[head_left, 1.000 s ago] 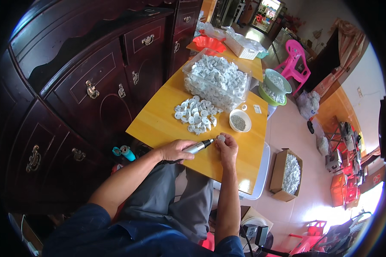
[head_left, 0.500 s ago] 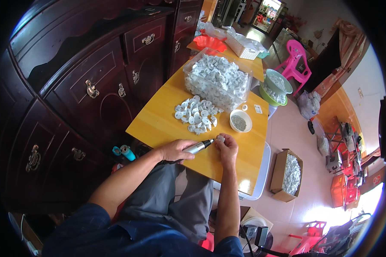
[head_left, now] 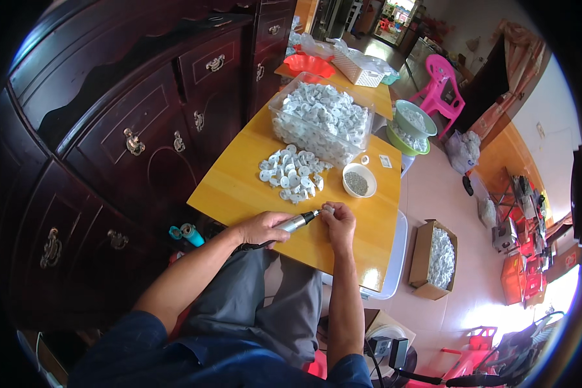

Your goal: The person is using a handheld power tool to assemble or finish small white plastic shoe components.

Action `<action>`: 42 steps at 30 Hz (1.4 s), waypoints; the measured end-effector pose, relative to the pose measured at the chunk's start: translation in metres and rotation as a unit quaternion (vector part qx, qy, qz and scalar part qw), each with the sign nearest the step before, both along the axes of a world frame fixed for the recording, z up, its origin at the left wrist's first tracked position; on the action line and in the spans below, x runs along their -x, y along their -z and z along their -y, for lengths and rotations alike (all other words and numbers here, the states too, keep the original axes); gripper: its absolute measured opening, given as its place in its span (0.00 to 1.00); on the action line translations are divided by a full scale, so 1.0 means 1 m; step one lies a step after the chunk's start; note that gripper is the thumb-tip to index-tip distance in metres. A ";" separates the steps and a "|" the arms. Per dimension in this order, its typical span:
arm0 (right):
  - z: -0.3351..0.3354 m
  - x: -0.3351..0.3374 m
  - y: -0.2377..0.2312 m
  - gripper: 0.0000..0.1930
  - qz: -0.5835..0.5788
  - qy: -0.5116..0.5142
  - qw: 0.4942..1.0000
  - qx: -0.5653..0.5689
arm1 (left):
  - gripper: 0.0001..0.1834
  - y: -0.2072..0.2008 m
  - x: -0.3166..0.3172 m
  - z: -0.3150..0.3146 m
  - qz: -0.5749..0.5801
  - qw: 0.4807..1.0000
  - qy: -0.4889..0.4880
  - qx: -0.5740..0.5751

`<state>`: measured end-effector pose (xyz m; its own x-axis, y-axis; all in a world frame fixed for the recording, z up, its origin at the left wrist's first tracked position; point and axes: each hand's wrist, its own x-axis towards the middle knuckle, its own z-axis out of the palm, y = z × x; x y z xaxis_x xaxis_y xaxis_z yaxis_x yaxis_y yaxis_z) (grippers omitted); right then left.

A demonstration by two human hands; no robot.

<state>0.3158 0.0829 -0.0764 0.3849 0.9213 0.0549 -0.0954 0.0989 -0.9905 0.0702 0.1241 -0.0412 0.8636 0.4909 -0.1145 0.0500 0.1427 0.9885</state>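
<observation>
My left hand point(head_left: 262, 231) is wrapped around a silver electric screwdriver point(head_left: 295, 222) with a black nose and a dark cord. Its tip points right and meets a small white plastic piece point(head_left: 328, 209) pinched in my right hand point(head_left: 341, 226), whose fingers partly hide it. Just beyond my hands lies a loose pile of similar white round pieces point(head_left: 292, 171). To the right of the pile, a white bowl point(head_left: 370, 174) holds many tiny grey metal bits point(head_left: 355, 183), too small to identify.
Behind the pile, a large clear tub point(head_left: 367, 126) is heaped with white pieces on the yellow table point(head_left: 233, 184). Dark cabinets point(head_left: 142, 123) line the left. A filled cardboard box point(head_left: 420, 258) stands on the floor at right, with stacked basins point(head_left: 427, 129) and a pink chair point(head_left: 441, 90) farther back.
The whole view has shifted slightly, so table things sit a little farther left. Both hands keep their holds, with the screwdriver tip still at the white piece.
</observation>
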 end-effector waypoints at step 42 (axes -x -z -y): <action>-0.100 0.008 -0.034 0.22 0.590 0.041 0.806 -0.008 | 0.33 0.004 0.007 0.003 0.096 0.990 -0.080 0.070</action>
